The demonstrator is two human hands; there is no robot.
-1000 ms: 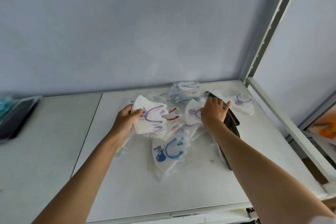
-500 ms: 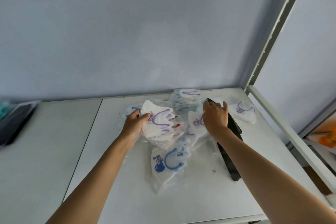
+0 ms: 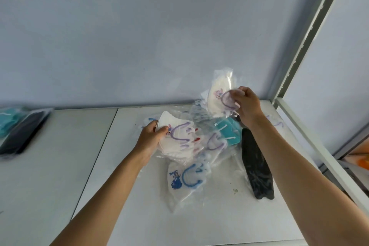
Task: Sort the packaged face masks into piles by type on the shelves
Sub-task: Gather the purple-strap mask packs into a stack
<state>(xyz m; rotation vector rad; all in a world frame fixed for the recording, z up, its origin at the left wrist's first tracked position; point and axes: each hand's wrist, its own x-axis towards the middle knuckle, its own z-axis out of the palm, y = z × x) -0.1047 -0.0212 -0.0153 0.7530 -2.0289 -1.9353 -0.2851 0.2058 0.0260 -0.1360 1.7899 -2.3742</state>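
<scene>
Landmark: the loose heap of bagged masks (image 3: 201,146) on the white shelf (image 3: 127,215); all places are given from it.
Right hand (image 3: 247,104): raised above the heap's far edge, fingers curled, pinching one purple-strap mask (image 3: 219,96) in its clear bag. The bag hangs clear of the heap, likely lifted free so its print can be matched.
Left hand (image 3: 151,138): at the heap's left edge, thumb on top and fingers beneath, gripping a purple-strap stack (image 3: 175,140). The stack looks like the gathering pile for that type; the lifted mask probably belongs on it.
Blue-strap mask (image 3: 185,177): at the heap's near edge, flat, unsorted.
Teal mask (image 3: 227,132): within the heap's right part, partly covered by clear bags.
Black masks (image 3: 255,168): just right of the heap, lying lengthwise on the shelf.
Far-left piles (image 3: 20,130): well to the left of the heap, teal and dark packs, blurred; seemingly already sorted.
Progress: early to middle; several types are mixed in the heap.
</scene>
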